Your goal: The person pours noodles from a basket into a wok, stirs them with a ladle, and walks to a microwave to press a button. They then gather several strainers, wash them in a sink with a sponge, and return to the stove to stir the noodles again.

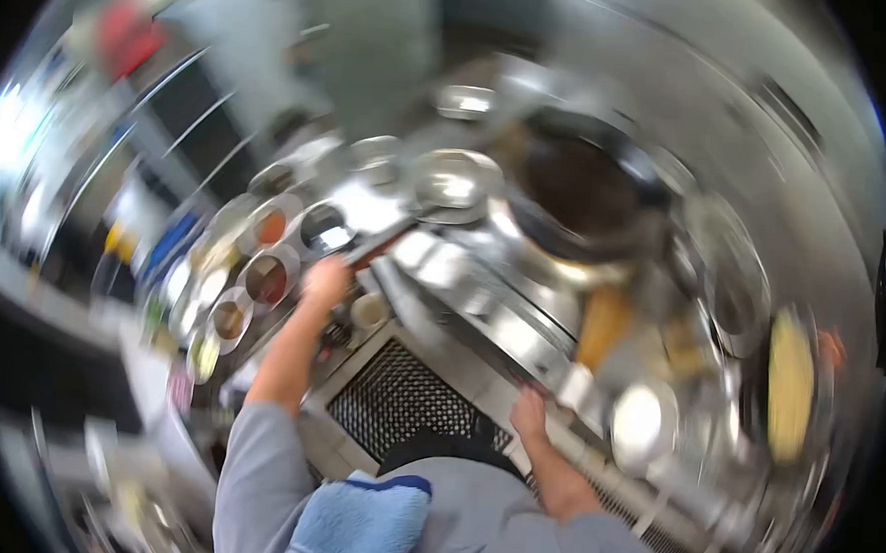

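Observation:
My left hand [327, 280] reaches forward to the near edge of a row of bowls, its fingers curled but blurred. Just beyond it lies a dark round bowl [327, 228] with a bright reflection. Beside it stand a bowl of red sauce [270, 280] and a bowl with orange contents [269, 227]. Whatever my left hand grips is hidden by blur. My right hand [529, 411] is closed at the front edge of the steel stove [500, 330], below a large dark wok [583, 189]. What it holds, if anything, does not show.
Metal bowls [450, 187] stand left of the wok. A yellowish, brush-like object [604, 325] lies on the stove's right part, near a round white container [643, 427]. A long yellow item [790, 385] is at far right. A perforated black mat [397, 394] covers the floor.

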`<state>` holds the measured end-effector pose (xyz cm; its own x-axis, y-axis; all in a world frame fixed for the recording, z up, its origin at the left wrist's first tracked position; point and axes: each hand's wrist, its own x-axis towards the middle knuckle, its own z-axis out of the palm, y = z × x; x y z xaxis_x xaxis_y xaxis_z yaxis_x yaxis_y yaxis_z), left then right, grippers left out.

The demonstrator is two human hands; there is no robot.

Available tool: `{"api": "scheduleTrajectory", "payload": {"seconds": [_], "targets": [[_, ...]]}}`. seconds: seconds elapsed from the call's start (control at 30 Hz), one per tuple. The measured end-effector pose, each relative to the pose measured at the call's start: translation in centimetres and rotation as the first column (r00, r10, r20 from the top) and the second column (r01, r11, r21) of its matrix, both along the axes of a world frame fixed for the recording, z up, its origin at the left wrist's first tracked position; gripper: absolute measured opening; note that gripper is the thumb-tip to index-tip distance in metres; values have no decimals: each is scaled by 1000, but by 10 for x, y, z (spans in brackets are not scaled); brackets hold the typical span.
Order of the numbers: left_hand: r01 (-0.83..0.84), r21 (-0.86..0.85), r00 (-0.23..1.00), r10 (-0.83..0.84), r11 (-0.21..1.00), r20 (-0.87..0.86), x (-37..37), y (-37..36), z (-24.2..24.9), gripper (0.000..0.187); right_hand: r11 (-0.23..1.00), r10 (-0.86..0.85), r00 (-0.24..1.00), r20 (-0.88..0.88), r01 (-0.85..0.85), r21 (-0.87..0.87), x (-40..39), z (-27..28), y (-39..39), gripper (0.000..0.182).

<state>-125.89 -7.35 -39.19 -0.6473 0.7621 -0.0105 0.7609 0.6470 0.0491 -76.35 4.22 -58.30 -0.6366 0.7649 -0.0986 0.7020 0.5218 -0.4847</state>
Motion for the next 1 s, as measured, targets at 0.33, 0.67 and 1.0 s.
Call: {"api": "scheduleTrajectory", "payload": {"seconds": [0.33,0.67,1.0], "targets": [[-24,403,942,156,915,-297,120,-9,23,44,981,74,859,506,29,-192,4,-161,40,88],[-807,525,335,521,-272,785,319,-320,-27,18,666,603,653,458,-97,-739,-71,-131,15,49],[-604,449,-593,748,-658,298,544,-725,60,39,116,991,131,34,-696,-709,-223,88,-290,58]]}}
